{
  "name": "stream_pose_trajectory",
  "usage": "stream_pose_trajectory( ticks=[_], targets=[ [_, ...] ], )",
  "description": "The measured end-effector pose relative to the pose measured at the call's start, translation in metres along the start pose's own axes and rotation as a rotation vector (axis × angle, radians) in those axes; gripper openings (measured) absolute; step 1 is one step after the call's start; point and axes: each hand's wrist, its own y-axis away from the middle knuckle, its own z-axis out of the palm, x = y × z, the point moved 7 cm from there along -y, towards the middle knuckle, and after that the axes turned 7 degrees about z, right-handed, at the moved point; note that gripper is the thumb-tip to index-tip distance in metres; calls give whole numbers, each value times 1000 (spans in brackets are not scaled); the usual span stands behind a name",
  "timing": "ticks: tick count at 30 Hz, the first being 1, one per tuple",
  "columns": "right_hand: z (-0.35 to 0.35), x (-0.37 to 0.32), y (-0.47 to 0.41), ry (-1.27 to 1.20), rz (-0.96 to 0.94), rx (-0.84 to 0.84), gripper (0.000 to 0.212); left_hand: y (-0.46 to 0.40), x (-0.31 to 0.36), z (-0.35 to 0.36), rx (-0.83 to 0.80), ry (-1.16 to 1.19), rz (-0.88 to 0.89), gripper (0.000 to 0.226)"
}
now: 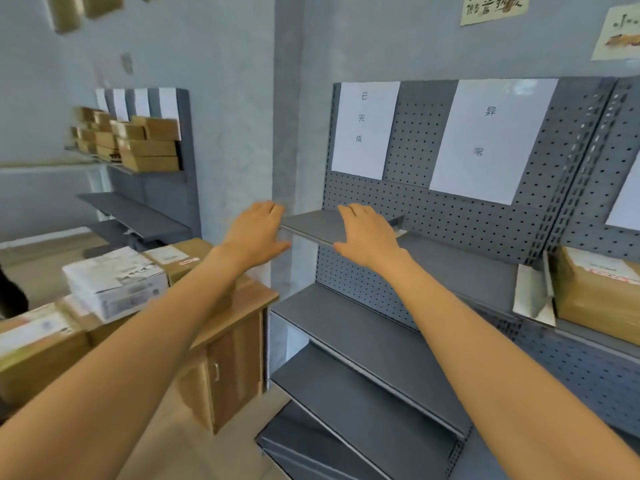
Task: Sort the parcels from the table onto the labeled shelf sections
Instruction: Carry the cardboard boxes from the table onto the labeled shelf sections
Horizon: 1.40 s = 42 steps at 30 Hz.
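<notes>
Flanking bare shelf [313, 225] under 已完成 label [363, 129], hands.

Two bare forearms reach in from the near edge; the left hand [254, 233] and right hand [367, 235] wear nothing.

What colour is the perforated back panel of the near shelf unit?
Grey, dotted with dark round holes: the perforated metal back panel, head view.
</notes>
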Motion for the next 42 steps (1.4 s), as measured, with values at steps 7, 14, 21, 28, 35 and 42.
stream_pose_trajectory(
  ticks=[7, 14, 21, 28, 35, 42],
  targets=[
    [37, -122, -36, -94, -189, -24, 61, 63, -107, -4, -29, -91, -184, 66],
    [99, -223, -65, -197, -353, -58, 63, 122, -201, 17, -92, -144, -391, 64],
    [172, -288, -122, -268, -461, -104, 60, 137, -281, 56, -170, -196, -553, 65],
    [227, -326, -186, -324, -532, -138, 57, 123, -346, 91, -201, -223, -654, 64],
    [289, -365, -225, -336, -569, -257, 60, 128, -401, 128, -248, -213, -763, 62],
    [348, -408, -263, -403, -574, -367, 56, 130, -467, 168, -281, -151, -845, 68]
  ],
)
